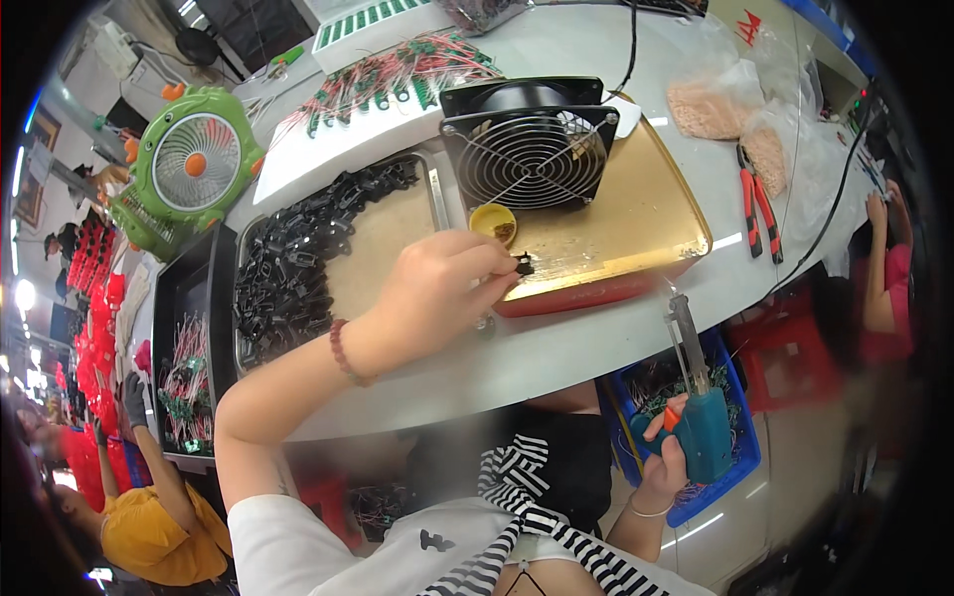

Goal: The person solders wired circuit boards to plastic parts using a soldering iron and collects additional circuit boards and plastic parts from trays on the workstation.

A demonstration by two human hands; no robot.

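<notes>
My left hand [437, 288] reaches over the tray area with thumb and fingertips closed on a small black plastic part [524, 265]. That part sits at the front edge of a gold-topped tin box [636, 189]. Just beyond my fingertips is a small yellow dish [492, 221] with brownish material in it. My right hand [664, 477] grips a teal soldering gun [708, 432] with an orange trigger, its metal tip pointing up beside the tin's right front corner. A black fan with a wire guard [532, 159] stands on the tin.
A metal tray [437, 199] holds many black plastic parts [288, 258]. Wired green boards [397, 74] lie on white foam behind it. Red-handled pliers [760, 214] and bags [711, 104] are at right. A green fan [194, 164] stands left; a blue bin [750, 452] sits below.
</notes>
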